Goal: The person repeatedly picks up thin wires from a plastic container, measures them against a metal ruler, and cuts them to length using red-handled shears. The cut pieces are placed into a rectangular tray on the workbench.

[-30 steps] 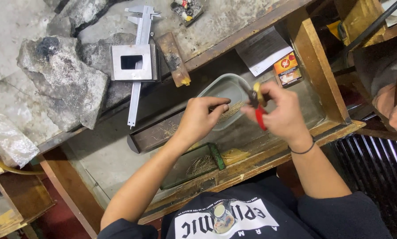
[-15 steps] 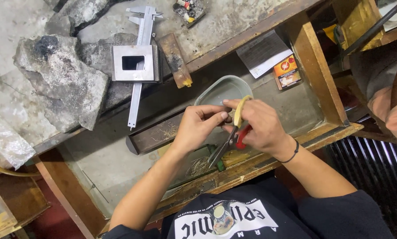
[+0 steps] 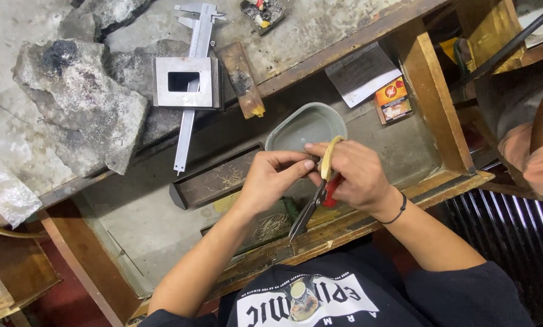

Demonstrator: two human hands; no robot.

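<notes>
- Head view, centre of the frame: the right hand (image 3: 359,175) is closed around a pair of snips (image 3: 312,203) with red and yellowish handles, its dark blades pointing down toward the lower middle.
- The left hand (image 3: 274,175) meets it from the left, fingertips pinched together just beside the snips' handle; what they pinch is too small to tell.
- Both hands hover over an oval grey tray (image 3: 304,124) that sits in the recessed well of the wooden table (image 3: 356,221).
- Left of the hands lies a dark rectangular trough (image 3: 211,178).
- Upper left: a steel caliper (image 3: 189,85) under a square metal block with a window (image 3: 184,82), beside rough grey stone slabs (image 3: 80,103).
- Upper right: a folded paper (image 3: 361,71) and a small orange-red packet (image 3: 394,100).
</notes>
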